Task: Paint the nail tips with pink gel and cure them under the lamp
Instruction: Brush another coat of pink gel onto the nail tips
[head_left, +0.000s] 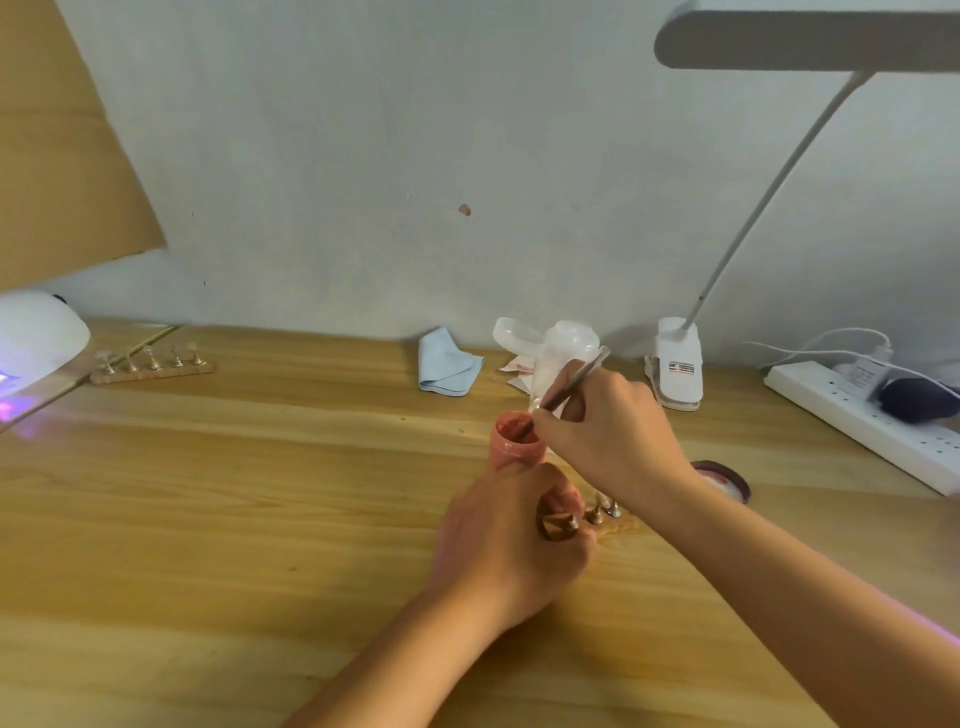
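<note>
1. Head view: the right hand (608, 431) is pinching a slim brush (574, 382) between thumb and fingers, and the handle is slanting up and away to the right.
2. The brush's tip is dipping into the open jar of pink gel (517, 441), which is standing on the wooden table (208, 519) just beyond the left hand (509, 540).
3. The left hand is curling its fingers tightly round a small metal stand (561, 522). I cannot tell whether it is also touching the jar.
4. Two more nail tips on stands (603, 506) are sitting just right of that hand, under the right wrist.
5. The curing lamp (36, 338) is glowing purple at the far left edge, with a strip of nail stands (150, 364) lying beside it.
6. A dark lid (724, 478) is lying behind the right forearm.
7. A blue cloth (447, 364), a clear plastic container (566, 348), a clip-on desk lamp (678, 369) and a power strip (872, 426) are lining the wall.
</note>
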